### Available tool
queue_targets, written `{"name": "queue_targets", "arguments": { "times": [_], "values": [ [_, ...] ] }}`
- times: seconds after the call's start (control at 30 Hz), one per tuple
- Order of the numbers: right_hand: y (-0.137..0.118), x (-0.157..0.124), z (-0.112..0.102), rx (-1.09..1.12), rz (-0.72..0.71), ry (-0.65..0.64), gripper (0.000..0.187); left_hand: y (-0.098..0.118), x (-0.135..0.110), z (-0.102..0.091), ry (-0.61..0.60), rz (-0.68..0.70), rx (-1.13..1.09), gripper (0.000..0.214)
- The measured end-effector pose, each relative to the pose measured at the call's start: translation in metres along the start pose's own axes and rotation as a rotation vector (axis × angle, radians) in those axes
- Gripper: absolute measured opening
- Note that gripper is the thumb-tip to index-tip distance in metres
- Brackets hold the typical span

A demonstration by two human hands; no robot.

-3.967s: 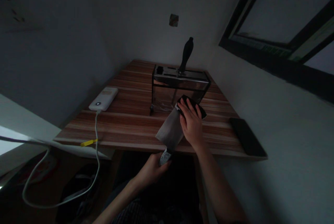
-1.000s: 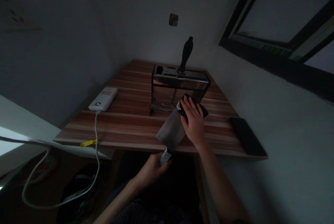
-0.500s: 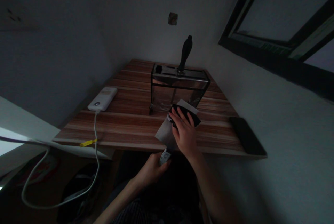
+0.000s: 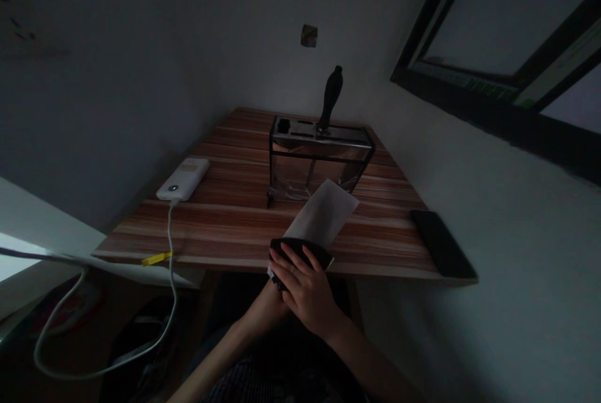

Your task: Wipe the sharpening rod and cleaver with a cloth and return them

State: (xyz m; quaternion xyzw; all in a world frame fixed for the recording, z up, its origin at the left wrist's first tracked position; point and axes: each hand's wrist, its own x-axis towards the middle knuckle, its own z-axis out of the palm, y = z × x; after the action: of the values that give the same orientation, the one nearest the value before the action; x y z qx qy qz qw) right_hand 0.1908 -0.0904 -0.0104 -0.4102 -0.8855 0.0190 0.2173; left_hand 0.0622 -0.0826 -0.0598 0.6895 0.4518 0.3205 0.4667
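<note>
A wide cleaver blade (image 4: 323,218) slants over the near edge of the wooden table (image 4: 225,221). My right hand (image 4: 307,293) presses a dark cloth (image 4: 300,248) on the blade's near end, fingers curled over the cloth. My left hand (image 4: 263,310) is below it, mostly hidden by the right hand, at the cleaver's handle, which is out of sight. Behind the blade stands a clear knife block (image 4: 319,156) with one black-handled knife (image 4: 330,97) upright in it.
A white power bank (image 4: 183,179) lies at the table's left with a cable (image 4: 107,334) hanging down to the floor. A black phone (image 4: 441,243) lies at the table's right edge, against the wall. A dark-framed window (image 4: 498,46) is upper right.
My right hand has slid the cloth down the blade from its far end to the near end by the handle, uncovering most of the blade. The left hand has stayed in place.
</note>
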Motion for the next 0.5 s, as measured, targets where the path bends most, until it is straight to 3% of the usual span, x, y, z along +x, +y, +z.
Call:
{"name": "queue_targets", "arguments": {
  "times": [0.33, 0.5],
  "values": [
    [0.0002, 0.0025, -0.0024, 0.003, 0.036, -0.028, 0.051, -0.0056, 0.0000, 0.0008, -0.046, -0.002, -0.020, 0.059],
    [0.0047, 0.0026, -0.0050, 0.002, -0.013, -0.045, 0.049, -0.0026, 0.0010, 0.0004, -0.031, 0.023, -0.036, 0.056]
  ]
}}
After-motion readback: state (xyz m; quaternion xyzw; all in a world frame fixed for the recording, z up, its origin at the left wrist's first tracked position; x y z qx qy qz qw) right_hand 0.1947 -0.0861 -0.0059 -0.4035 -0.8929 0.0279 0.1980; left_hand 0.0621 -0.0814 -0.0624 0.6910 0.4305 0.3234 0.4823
